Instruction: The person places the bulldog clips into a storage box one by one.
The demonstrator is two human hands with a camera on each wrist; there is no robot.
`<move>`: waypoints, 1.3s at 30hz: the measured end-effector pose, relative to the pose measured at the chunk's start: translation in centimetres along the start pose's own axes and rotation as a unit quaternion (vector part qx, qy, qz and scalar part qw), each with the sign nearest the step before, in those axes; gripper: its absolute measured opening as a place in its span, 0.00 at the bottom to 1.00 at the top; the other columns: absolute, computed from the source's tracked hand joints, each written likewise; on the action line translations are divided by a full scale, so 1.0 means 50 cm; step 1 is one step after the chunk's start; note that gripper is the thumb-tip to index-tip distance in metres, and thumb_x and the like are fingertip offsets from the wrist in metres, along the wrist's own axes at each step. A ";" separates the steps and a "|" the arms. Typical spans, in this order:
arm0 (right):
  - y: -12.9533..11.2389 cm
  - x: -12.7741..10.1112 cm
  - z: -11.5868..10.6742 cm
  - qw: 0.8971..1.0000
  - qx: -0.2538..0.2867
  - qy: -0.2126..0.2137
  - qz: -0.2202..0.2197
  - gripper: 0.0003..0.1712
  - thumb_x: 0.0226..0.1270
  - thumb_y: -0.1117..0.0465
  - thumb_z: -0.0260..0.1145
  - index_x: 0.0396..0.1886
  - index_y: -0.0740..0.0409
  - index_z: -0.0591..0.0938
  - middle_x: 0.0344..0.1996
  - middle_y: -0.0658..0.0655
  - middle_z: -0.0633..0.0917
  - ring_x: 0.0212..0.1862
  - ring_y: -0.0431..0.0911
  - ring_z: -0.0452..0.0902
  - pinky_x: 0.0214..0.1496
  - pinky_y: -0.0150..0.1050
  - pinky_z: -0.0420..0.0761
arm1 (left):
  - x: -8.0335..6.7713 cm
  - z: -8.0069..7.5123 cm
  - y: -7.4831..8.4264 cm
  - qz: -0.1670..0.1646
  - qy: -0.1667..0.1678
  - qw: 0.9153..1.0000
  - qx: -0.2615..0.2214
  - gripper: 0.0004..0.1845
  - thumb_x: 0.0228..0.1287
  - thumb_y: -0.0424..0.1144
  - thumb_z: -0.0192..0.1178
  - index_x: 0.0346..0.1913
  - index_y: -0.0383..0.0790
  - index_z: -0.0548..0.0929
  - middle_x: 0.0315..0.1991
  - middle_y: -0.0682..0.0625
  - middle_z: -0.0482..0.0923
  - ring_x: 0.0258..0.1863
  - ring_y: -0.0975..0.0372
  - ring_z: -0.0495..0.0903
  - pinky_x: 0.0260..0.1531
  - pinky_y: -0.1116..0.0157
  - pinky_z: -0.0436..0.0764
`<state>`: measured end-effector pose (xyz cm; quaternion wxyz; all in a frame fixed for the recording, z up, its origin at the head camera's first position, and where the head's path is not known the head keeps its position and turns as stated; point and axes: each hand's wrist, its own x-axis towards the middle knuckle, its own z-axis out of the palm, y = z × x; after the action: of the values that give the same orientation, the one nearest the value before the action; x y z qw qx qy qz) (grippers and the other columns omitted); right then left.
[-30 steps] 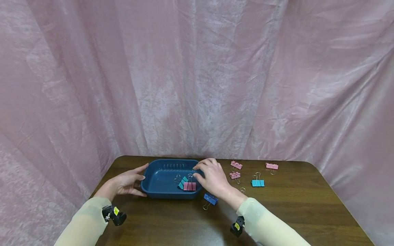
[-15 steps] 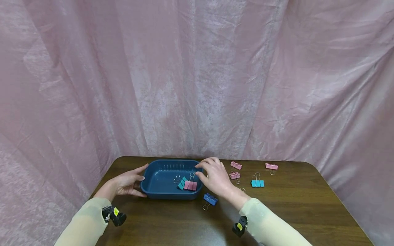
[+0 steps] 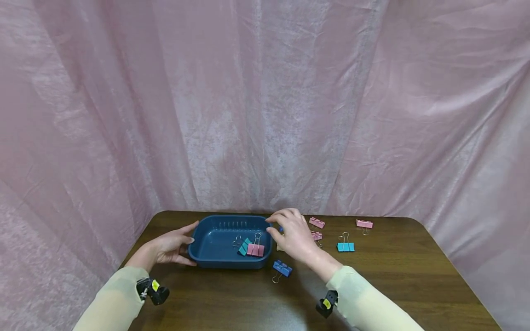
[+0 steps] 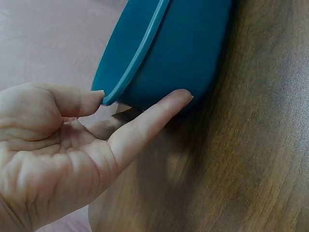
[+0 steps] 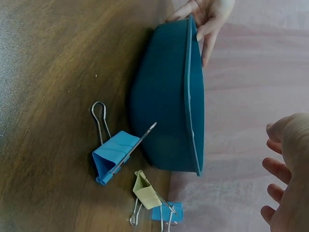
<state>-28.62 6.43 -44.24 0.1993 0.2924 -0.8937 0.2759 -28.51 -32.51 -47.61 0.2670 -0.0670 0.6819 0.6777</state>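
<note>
A blue plastic basket (image 3: pixel 227 264) stands on the table with a teal binder clip (image 3: pixel 244 247) and a pink binder clip (image 3: pixel 255 250) inside. At its left end my left hand (image 3: pixel 174 246) rests with spread, mostly straight fingers; in the left wrist view the thumb tip (image 4: pixel 94 101) touches the rim and one finger meets the outer wall. My right hand (image 3: pixel 293 234) hovers beside the right rim, fingers loosely bent, holding nothing. Below it lie a blue binder clip (image 5: pixel 116 154), a yellow binder clip (image 5: pixel 146 191) and another blue clip (image 5: pixel 169 211).
Right of my right hand lie pink binder clips (image 3: pixel 317 223) and a light-blue binder clip (image 3: pixel 345 247). Another pink clip (image 3: pixel 364 224) is near the back edge of the wooden table (image 3: pixel 393 276). A pink curtain (image 3: pixel 265 115) hangs behind it.
The pink clip in the basket has left my right fingers and rests beside the teal one. My right hand has drawn back rightward and slightly up. The left hand stays put.
</note>
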 end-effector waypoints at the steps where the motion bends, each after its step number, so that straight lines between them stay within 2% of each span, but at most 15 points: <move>1: 0.001 0.000 -0.001 1.000 0.003 0.000 0.001 0.12 0.69 0.55 0.72 0.50 0.49 0.89 0.50 0.49 0.84 0.60 0.53 0.72 0.62 0.54 0.71 | 0.000 -0.001 -0.001 0.000 0.000 1.000 0.000 0.36 0.83 0.29 0.36 0.84 0.53 0.38 0.75 0.21 0.44 0.66 0.27 0.64 0.47 0.33 0.80; 15: 0.010 -0.001 -0.019 1.000 0.017 0.010 0.011 0.13 0.69 0.56 0.73 0.50 0.52 0.89 0.49 0.50 0.85 0.60 0.54 0.71 0.64 0.54 0.70 | -0.005 -0.003 -0.007 0.003 0.001 1.000 0.001 0.36 0.83 0.29 0.36 0.84 0.52 0.38 0.74 0.20 0.46 0.66 0.27 0.66 0.48 0.34 0.80; 20: 0.018 -0.005 -0.026 1.000 0.012 0.016 0.019 0.12 0.69 0.55 0.73 0.49 0.49 0.89 0.50 0.50 0.85 0.61 0.53 0.71 0.65 0.54 0.70 | -0.005 -0.005 -0.006 0.002 0.002 1.000 0.002 0.36 0.83 0.30 0.37 0.84 0.53 0.38 0.74 0.20 0.45 0.65 0.26 0.66 0.47 0.34 0.80; 28: 0.046 -0.023 -0.048 0.998 0.011 0.021 0.052 0.12 0.68 0.54 0.73 0.50 0.48 0.89 0.51 0.49 0.85 0.62 0.52 0.70 0.64 0.54 0.70 | -0.004 -0.005 -0.004 0.003 0.001 1.000 0.001 0.36 0.83 0.30 0.37 0.84 0.53 0.38 0.75 0.21 0.44 0.66 0.26 0.64 0.47 0.35 0.81; 39: 0.100 -0.058 -0.086 0.997 0.003 0.048 0.065 0.13 0.68 0.56 0.72 0.50 0.51 0.88 0.52 0.52 0.86 0.61 0.56 0.71 0.64 0.56 0.68 | 0.000 -0.001 0.001 -0.003 0.002 1.000 0.005 0.36 0.83 0.30 0.39 0.84 0.54 0.39 0.75 0.22 0.42 0.67 0.25 0.61 0.46 0.35 0.81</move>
<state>-28.76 13.63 -44.30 0.2232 0.2209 -0.8991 0.3049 -28.53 -32.57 -47.57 0.2674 -0.0692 0.6855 0.6736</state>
